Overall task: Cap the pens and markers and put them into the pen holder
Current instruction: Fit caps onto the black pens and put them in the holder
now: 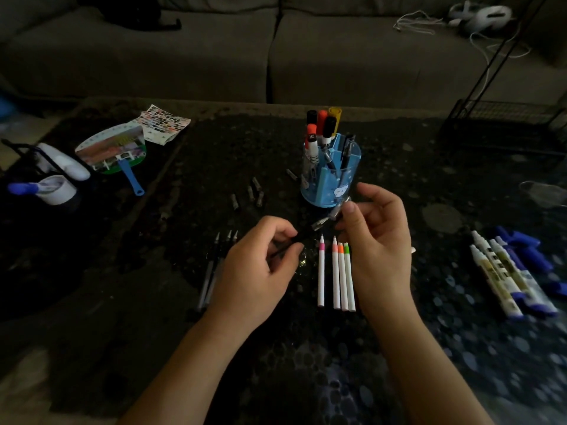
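pinching a black pen, the left hand points it at a cap clamped in the right hand fingers, near the holder.

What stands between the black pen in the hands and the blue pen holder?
Nothing visible blocks it. The black pen, gripped by the left hand, points at the cap pinched by the right hand; the pen holder stands just behind them.

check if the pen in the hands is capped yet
Not capped. The left hand holds the pen with its tip bare; the right hand pinches the cap just beyond it.
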